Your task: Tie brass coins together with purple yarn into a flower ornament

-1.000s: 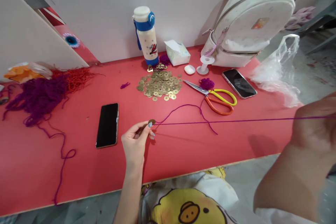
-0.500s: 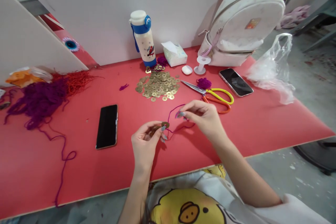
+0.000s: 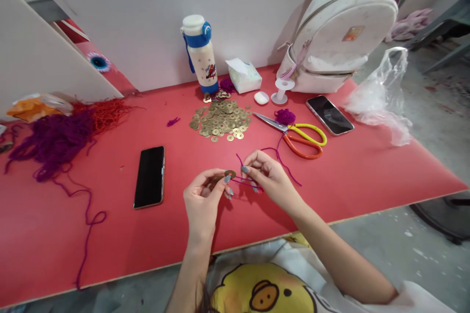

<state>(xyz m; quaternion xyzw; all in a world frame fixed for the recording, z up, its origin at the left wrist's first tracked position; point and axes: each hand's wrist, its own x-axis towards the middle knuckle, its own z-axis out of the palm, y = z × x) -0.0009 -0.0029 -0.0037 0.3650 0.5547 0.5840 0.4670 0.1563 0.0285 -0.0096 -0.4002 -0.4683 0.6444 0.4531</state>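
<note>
My left hand (image 3: pixel 205 190) is closed on several brass coins with holes, the front coin (image 3: pixel 230 174) pinched between thumb and fingers. From that coin a purple cord (image 3: pixel 246 184) runs across to my right hand (image 3: pixel 262 173), whose thumb and forefinger pinch it close by. A short end of cord sticks up beside the right fingertips, and a longer length trails behind that hand onto the red table. Beyond both hands lies a heap of holed brass coins (image 3: pixel 223 116). Scissors (image 3: pixel 293 132) with yellow and orange handles rest past my right hand, by a small purple cord bundle (image 3: pixel 285 117).
A black phone (image 3: pixel 150 177) lies left of my hands, another phone (image 3: pixel 329 114) at right. Purple cord (image 3: pixel 62 139) is piled at far left. A bottle (image 3: pixel 200 54), tissue pack (image 3: pixel 245 77), white spool (image 3: pixel 282 90), backpack (image 3: pixel 341 29) and plastic bag (image 3: pixel 382 95) line the back.
My right hand has moved left and slightly down, nearer the coins. The cord loop between the hands has drawn in, and a cord length now lies behind the right hand. My left hand stays put.
</note>
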